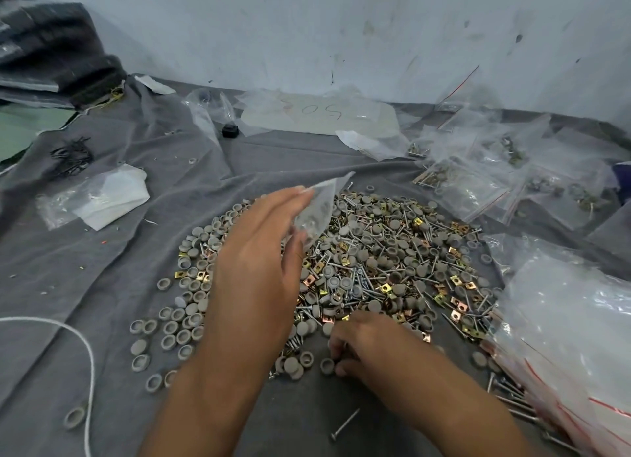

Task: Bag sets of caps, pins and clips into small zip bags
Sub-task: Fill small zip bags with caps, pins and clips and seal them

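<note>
A wide heap (386, 265) of grey round caps, steel pins and brass-coloured square clips covers the grey cloth (143, 251) in the middle. My left hand (259, 251) is raised over the heap's left side and holds a small clear zip bag (317, 210) between thumb and fingers; a few parts show inside it. My right hand (362, 344) is low at the heap's near edge, its fingers curled down among caps and pins. What it pinches is hidden. A single pin (345, 424) lies on the cloth near my right forearm.
A stack of empty zip bags with red strips (566, 347) lies at the right. Filled small bags (478, 187) lie at the back right. Loose plastic bags (99, 197), black clips (71, 156), a white cord (87, 354) and a sheet marked 50 (317, 115) lie around. A wall stands behind.
</note>
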The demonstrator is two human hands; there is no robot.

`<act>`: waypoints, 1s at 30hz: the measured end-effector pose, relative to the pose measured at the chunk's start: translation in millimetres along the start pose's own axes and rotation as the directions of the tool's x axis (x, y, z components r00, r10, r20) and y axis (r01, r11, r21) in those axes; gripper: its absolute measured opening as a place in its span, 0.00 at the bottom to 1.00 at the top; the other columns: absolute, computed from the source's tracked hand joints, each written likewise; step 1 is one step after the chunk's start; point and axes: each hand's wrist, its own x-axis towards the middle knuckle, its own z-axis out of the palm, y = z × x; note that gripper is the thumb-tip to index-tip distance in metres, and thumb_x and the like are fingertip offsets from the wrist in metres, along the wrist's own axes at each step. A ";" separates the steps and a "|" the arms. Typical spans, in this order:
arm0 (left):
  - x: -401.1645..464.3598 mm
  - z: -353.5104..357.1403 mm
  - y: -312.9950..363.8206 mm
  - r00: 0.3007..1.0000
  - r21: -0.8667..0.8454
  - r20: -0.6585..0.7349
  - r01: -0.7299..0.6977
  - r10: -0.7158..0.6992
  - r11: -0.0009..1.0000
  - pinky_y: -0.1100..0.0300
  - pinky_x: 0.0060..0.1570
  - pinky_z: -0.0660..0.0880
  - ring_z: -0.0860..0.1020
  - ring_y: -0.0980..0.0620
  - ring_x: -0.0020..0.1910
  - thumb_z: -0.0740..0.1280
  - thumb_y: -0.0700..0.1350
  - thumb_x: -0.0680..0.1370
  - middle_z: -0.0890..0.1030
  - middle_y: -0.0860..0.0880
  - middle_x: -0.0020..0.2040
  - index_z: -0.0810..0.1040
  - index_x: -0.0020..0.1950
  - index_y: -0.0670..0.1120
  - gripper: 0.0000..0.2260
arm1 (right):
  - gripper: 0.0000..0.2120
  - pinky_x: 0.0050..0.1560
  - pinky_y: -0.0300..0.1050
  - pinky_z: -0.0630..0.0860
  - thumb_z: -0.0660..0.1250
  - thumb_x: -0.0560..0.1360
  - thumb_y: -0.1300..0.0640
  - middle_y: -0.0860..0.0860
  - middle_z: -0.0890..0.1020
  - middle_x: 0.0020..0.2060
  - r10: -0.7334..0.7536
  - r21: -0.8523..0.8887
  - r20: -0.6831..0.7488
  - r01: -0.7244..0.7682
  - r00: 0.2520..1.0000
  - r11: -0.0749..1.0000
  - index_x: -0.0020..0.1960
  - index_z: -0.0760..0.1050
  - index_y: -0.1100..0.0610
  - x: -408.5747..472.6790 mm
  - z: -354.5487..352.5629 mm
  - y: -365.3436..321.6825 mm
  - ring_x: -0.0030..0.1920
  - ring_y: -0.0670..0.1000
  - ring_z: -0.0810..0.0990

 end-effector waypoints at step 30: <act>-8.2 11.1 -3.5 0.927 0.000 0.373 0.053 -0.050 0.999 0.59 0.63 0.73 0.74 0.62 0.52 0.76 0.53 0.69 0.79 0.59 0.62 0.79 0.65 0.52 0.25 | 0.09 0.36 0.45 0.71 0.55 0.77 0.51 0.45 0.77 0.39 0.138 0.522 -0.723 0.405 0.677 0.751 0.50 0.73 0.41 0.6 -35.7 -14.7 0.36 0.50 0.74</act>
